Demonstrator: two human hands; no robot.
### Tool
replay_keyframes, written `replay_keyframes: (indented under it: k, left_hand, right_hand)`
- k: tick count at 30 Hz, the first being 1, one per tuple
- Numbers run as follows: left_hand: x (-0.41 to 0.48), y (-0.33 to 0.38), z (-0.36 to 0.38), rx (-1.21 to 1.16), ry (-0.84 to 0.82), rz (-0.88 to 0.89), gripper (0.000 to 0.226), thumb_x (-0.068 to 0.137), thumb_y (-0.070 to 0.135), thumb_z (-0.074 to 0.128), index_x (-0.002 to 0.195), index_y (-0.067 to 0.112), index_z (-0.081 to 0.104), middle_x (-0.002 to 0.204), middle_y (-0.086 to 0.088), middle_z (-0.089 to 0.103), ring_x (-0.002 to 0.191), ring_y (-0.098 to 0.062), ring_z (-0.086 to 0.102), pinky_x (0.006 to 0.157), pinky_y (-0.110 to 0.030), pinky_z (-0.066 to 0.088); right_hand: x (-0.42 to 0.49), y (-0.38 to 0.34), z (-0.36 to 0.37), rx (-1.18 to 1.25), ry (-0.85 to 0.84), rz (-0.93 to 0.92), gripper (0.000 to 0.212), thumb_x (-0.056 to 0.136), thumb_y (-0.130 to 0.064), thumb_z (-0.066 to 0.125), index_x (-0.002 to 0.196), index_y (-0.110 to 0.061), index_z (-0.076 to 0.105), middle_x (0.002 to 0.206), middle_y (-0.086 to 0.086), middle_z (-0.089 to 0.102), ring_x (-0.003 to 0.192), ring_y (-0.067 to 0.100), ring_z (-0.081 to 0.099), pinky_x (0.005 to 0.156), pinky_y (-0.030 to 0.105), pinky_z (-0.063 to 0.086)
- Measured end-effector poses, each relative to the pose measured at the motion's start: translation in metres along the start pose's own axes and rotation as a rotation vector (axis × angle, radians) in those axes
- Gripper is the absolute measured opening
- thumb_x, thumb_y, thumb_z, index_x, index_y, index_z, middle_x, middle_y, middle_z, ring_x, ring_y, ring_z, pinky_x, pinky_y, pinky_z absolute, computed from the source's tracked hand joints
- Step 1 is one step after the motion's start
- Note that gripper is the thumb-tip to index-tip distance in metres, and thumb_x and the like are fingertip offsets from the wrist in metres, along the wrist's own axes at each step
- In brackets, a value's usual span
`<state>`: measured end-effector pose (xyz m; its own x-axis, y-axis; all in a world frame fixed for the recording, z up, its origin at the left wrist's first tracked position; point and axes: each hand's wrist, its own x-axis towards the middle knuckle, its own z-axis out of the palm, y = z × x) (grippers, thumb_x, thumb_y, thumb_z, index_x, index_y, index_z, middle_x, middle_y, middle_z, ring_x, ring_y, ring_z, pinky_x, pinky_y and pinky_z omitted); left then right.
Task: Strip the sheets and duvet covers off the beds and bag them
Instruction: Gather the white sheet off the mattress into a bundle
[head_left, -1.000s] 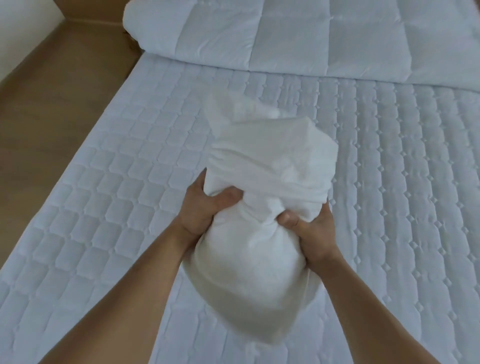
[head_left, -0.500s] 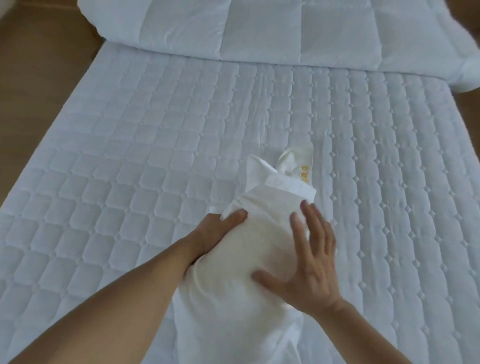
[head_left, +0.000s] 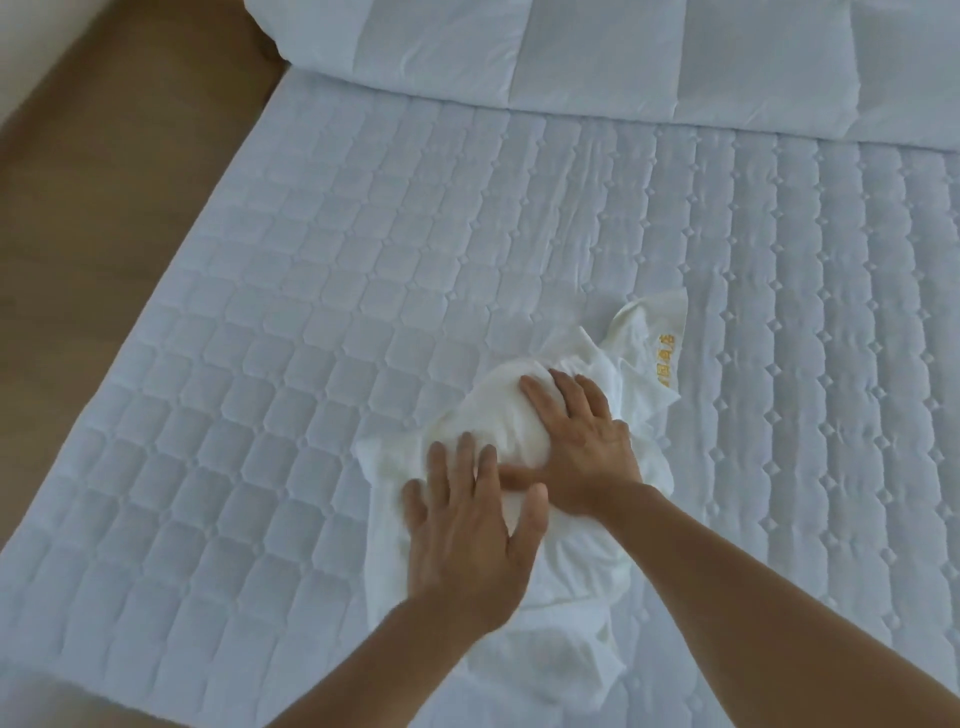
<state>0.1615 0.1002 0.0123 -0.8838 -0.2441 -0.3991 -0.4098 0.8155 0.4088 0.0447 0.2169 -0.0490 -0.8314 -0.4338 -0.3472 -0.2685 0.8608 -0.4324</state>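
Note:
A stuffed white cloth bundle (head_left: 571, 597), a bag or case full of linen, lies on the quilted mattress pad (head_left: 322, 332). Its open end with yellow embroidered lettering (head_left: 667, 361) points away from me. My left hand (head_left: 470, 530) lies flat on the bundle's near-left part, fingers spread and straight. My right hand (head_left: 582, 441) presses flat on the bulging upper part, fingers straight, thumb toward the left hand. Neither hand curls around the cloth.
A bare white duvet (head_left: 571, 52) lies rolled across the far end of the bed. Wooden floor (head_left: 93, 208) runs along the bed's left side, with a pale wall at the top left corner.
One second ago both hands gripped the bundle in the air. It now lies on the mattress, and both hands have opened and press down flat on it.

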Motion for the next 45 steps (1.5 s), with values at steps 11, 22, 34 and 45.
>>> replay_keyframes:
  k: [11, 22, 34, 45]
  left_hand:
    - [0.035, -0.045, 0.063, -0.273, 0.16, -0.371, 0.065, 0.078, 0.088, -0.006, 0.137, 0.068, -0.024, 0.163, 0.012, -0.019, 0.151, -0.028, -0.019, 0.109, -0.074, 0.014]
    - [0.042, -0.063, 0.054, -0.755, 0.14, -0.576, 0.092, 0.058, 0.098, 0.038, 0.142, 0.066, 0.017, 0.155, 0.0, 0.027, 0.135, -0.035, 0.042, 0.11, -0.055, 0.036]
    - [0.073, -0.025, -0.065, -0.62, 0.176, 0.176, 0.07, 0.061, 0.079, 0.059, 0.127, 0.071, 0.04, 0.128, 0.032, 0.045, 0.112, 0.018, 0.044, 0.091, -0.015, 0.032]
    - [0.077, -0.026, 0.036, -0.41, -0.04, 0.08, 0.068, 0.058, 0.089, 0.045, 0.122, 0.067, 0.037, 0.124, 0.019, 0.047, 0.101, -0.011, 0.056, 0.086, -0.028, 0.038]
  right_hand:
    - [0.045, 0.032, -0.01, -0.03, -0.13, -0.007, 0.118, 0.039, -0.109, 0.037, 0.144, -0.061, 0.011, 0.158, -0.018, 0.001, 0.15, 0.015, -0.011, 0.115, 0.065, 0.006]
    - [0.026, 0.033, -0.018, 0.665, -0.328, 0.3, 0.119, 0.03, -0.077, 0.088, 0.133, -0.073, 0.029, 0.143, -0.008, 0.046, 0.125, 0.021, 0.053, 0.099, 0.045, 0.05]
    - [-0.077, 0.014, 0.009, 1.775, -0.055, 0.07, 0.119, 0.058, -0.031, 0.095, 0.154, -0.016, 0.027, 0.147, 0.026, 0.046, 0.13, 0.051, 0.048, 0.101, 0.074, 0.038]
    - [-0.125, 0.046, 0.024, 0.64, 0.391, 0.438, 0.112, 0.054, -0.08, 0.065, 0.151, -0.045, 0.022, 0.154, -0.012, 0.031, 0.143, 0.011, 0.033, 0.109, 0.036, 0.04]
